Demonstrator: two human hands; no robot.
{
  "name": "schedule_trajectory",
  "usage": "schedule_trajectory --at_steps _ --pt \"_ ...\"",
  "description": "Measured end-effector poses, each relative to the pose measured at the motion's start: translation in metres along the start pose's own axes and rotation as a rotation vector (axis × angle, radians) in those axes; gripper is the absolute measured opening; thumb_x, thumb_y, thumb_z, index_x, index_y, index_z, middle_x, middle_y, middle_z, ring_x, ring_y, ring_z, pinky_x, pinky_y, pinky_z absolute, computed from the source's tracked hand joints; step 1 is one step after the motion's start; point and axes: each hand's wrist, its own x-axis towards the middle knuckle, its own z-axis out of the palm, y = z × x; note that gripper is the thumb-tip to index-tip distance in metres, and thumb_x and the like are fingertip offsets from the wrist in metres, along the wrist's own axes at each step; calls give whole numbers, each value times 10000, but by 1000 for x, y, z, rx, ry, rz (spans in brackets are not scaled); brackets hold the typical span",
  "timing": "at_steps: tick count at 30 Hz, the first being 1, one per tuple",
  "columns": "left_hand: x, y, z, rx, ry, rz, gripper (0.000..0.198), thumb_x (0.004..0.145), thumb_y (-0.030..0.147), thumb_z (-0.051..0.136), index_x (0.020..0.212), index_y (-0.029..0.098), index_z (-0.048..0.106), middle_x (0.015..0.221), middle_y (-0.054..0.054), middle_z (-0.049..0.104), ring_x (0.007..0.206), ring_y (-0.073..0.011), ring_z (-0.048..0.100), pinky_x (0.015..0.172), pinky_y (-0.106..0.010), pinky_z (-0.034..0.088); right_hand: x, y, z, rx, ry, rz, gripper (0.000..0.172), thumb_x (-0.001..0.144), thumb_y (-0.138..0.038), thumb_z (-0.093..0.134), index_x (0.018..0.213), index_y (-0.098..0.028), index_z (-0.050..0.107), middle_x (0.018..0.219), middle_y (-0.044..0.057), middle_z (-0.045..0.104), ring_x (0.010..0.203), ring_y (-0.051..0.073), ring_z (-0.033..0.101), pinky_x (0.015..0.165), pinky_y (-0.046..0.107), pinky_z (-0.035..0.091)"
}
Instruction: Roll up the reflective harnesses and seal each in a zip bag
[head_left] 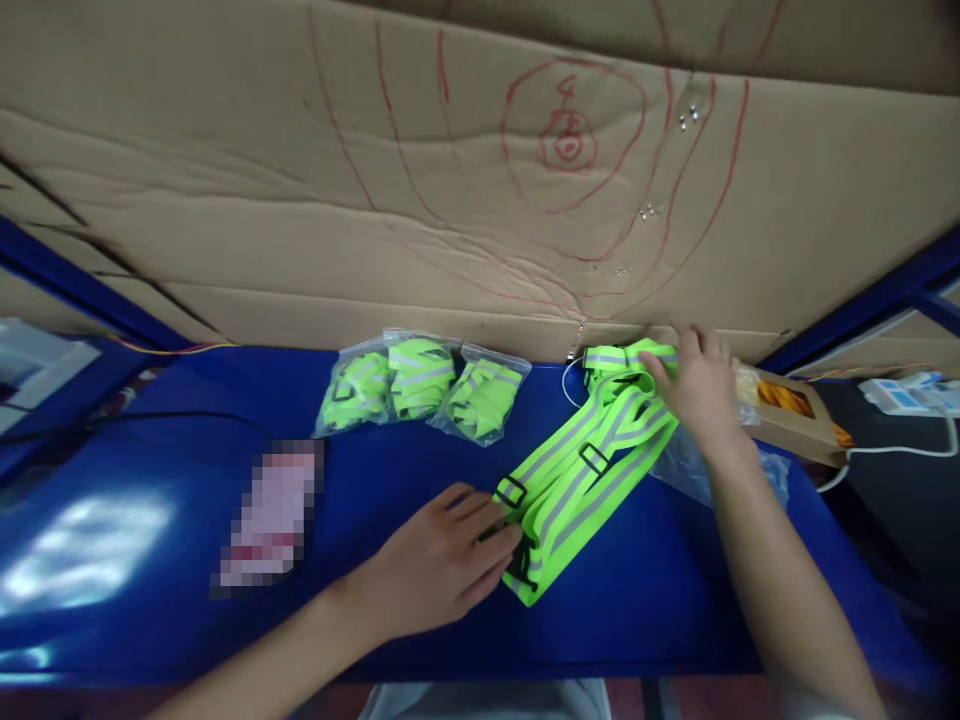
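Note:
A neon-green reflective strap vest (585,465) with grey stripes and black buckles lies stretched diagonally on the blue table (225,420). My left hand (442,565) rests on its near end by the black buckles, fingers curled over the straps. My right hand (697,385) grips the far end near the cardboard wall, fingers closed on the green straps.
Three clear bags with folded green vests (420,385) lie at the back of the table. An empty clear bag (690,465) sits under my right forearm. A brown box with orange contents (795,410) stands to the right, a white power strip (907,395) beyond. Cardboard sheet (480,180) forms the back wall.

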Motion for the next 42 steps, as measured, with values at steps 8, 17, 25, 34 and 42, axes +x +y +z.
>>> schedule_trajectory --at_steps 8,17,25,34,42 --pt "6 -23 -2 -175 -142 -53 466 862 264 725 1306 252 585 1307 -52 655 1179 -252 630 1036 -403 470 -110 -99 -57 514 -561 -580 352 1041 -378 540 1360 -239 589 1275 66 701 1148 224 653 1015 402 515" --pt "-22 8 21 -89 -60 -444 290 902 213 619 1191 222 593 998 -42 692 791 -220 688 709 -343 503 -200 -147 -20 219 -559 -582 780 951 -297 641 1615 -108 279 1550 195 487 1319 372 573 1052 540 530" --pt "-17 15 8 33 -106 -385 209 863 235 691 1067 198 672 905 -51 711 807 -252 696 717 -374 484 -198 -151 -18 245 -513 -591 649 938 -222 577 1537 -61 386 1304 220 656 1120 337 684 930 477 605" --pt "-15 22 -1 61 73 -274 123 788 293 701 846 186 680 848 -51 696 767 -248 673 683 -371 490 -176 -141 -56 186 -453 -711 608 892 -210 566 1468 -46 458 1250 199 669 1044 329 688 937 509 578" --pt "-71 -16 -39 -321 569 -719 140 900 334 637 944 203 658 871 -5 726 766 -169 682 682 -257 543 -130 -51 -98 374 -63 -154 479 820 -546 755 1194 -298 589 1051 107 697 933 317 703 784 490 591"
